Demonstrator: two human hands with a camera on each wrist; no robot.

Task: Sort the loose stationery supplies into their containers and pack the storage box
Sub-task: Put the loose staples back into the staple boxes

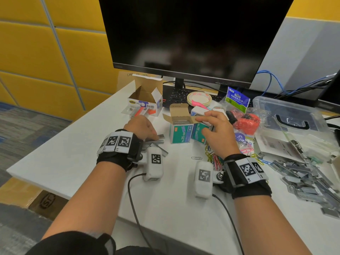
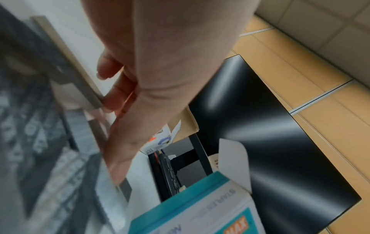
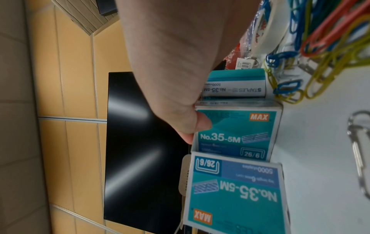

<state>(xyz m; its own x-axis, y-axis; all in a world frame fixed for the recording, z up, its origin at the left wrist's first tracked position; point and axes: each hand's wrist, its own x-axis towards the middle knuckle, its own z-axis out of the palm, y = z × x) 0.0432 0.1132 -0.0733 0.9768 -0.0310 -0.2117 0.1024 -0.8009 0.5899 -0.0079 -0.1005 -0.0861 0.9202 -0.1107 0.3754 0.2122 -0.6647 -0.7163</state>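
The flat white surface sits in a room with soft yellow wall panels and a blue and grey carpet. A big black monitor stands at the back with its screen dark. Blue cables hang behind it.

Two teal cardboard staple boxes stand side by side in the middle. The left teal box has its top flap open, and rows of grey staples show inside. It says "MAX" and "No.35-5M". The right teal box touches it and has the same words, plus "STAPLES" and "26/6" in the right wrist view.

The left hand is low on the surface, and its fingers pinch a thin grey strip of staples just left of the open box. The right hand rests on the right teal box, with its thumb curled against the box side.

A white open carton says "Office". A green and blue packet says "BINDER CLIP". A roll of pale tape lies near it. A clear plastic storage box with a black handle sits at the far right. Coloured paper clips lie by the right wrist, and a big heap of loose grey staples lies further right.
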